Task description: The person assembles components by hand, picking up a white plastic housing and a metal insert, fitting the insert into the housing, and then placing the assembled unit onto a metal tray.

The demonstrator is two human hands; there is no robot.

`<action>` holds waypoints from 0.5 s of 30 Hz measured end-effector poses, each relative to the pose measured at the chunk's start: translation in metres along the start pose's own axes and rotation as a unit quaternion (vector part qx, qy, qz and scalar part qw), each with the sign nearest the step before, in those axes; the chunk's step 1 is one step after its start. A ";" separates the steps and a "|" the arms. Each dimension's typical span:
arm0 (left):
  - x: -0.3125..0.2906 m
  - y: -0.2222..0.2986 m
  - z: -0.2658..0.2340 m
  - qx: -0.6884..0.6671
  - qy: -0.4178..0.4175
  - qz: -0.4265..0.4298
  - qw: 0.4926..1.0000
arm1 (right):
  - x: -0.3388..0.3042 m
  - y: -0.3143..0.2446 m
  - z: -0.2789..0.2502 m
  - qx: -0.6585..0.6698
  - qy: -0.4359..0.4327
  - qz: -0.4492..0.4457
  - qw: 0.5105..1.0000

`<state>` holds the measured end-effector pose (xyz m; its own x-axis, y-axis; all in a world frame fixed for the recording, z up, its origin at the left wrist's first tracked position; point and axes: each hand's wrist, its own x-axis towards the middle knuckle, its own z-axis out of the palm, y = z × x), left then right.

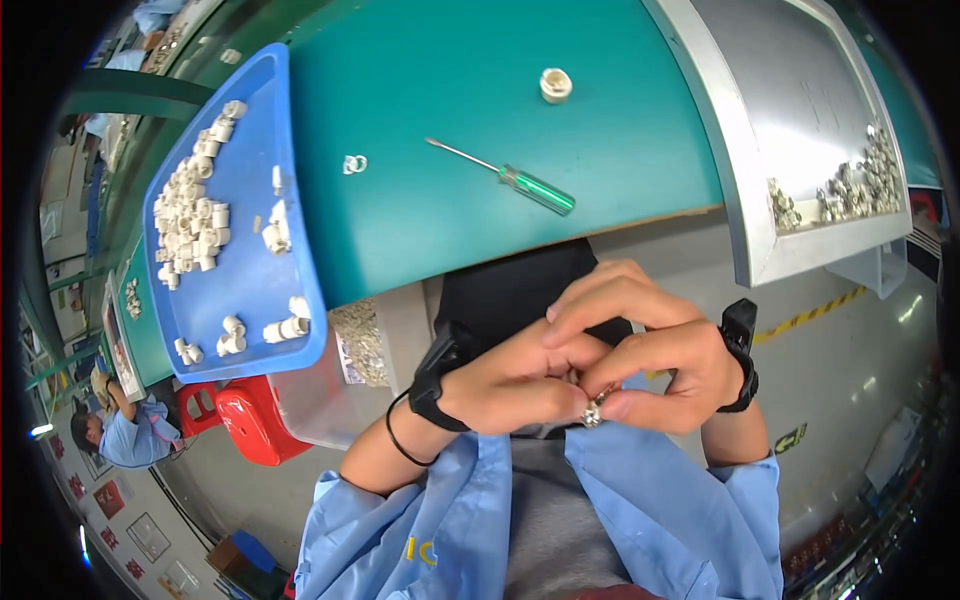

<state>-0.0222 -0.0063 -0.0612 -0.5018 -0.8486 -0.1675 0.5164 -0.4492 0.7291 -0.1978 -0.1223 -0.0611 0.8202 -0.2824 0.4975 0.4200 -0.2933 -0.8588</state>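
Note:
My two hands meet in front of my body, just past the near edge of the table. A small shiny metal part (592, 412) is pinched between their fingertips. My left hand (515, 385) has its thumb and fingers closed on one side of the part. Thumb and index finger of my right hand (665, 350) grip it from the other side. Much of the part is covered by the fingers, so its exact kind cannot be made out. Beyond the hands, a screwdriver (538, 189) with a green clear handle lies on the green table (430, 230).
A round white fitting (555, 86) and small clear rings (355, 164) rest on the table. At left, a blue tray (245, 285) holds many white fittings (190, 215). A metal-framed tray (728, 130) at right contains metal parts (865, 185). Red stool (255, 420); seated person (135, 430) far left.

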 end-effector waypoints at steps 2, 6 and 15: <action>0.000 -0.002 0.000 0.008 -0.007 -0.022 1.000 | -0.001 0.002 0.000 0.000 0.005 -0.008 1.000; 0.005 0.004 0.004 -0.037 0.073 0.081 0.993 | -0.006 0.003 -0.001 -0.015 0.061 0.011 0.998; -0.007 0.013 0.010 0.391 0.191 0.178 0.883 | -0.009 -0.003 -0.004 -0.200 0.199 -0.005 0.959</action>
<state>-0.0189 -0.0034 -0.0443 -0.0557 -0.9965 0.0617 -0.1169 0.0679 0.9908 -0.2077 -0.1228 -0.0626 0.5701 -0.5814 0.5804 0.1781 -0.6022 -0.7782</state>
